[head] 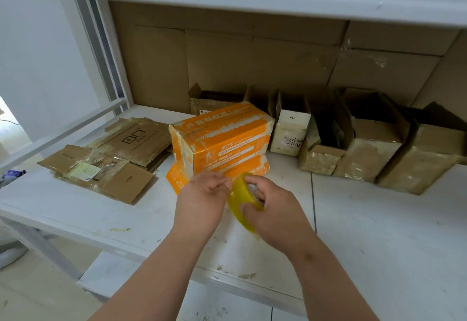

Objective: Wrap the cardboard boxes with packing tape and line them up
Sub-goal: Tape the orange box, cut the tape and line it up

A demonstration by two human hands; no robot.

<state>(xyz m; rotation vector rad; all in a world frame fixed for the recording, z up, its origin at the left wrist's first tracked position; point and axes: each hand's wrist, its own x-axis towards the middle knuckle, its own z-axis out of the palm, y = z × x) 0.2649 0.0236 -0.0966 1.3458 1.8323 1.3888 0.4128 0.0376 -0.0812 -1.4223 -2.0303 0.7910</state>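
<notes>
Right hand (271,204) curled around a yellow tape roll (242,202) just above the white table (379,232), left hand (204,194) pinching the roll's edge, two stacked orange boxes (222,141) right behind, flat cardboard (111,159) to the left, brown boxes (374,144) lined up on the right.

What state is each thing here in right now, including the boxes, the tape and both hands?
Orange box: closed, taped, standing on the table, on top of another orange box.
Tape roll: held on edge above the table.
Right hand: grips the tape roll.
Left hand: fingers curled at the roll's edge, seemingly pinching the tape end.
Flattened boxes: lying flat, stacked at left.
Brown boxes: open, lined up at the back right.
White box: upright, closed.
</notes>
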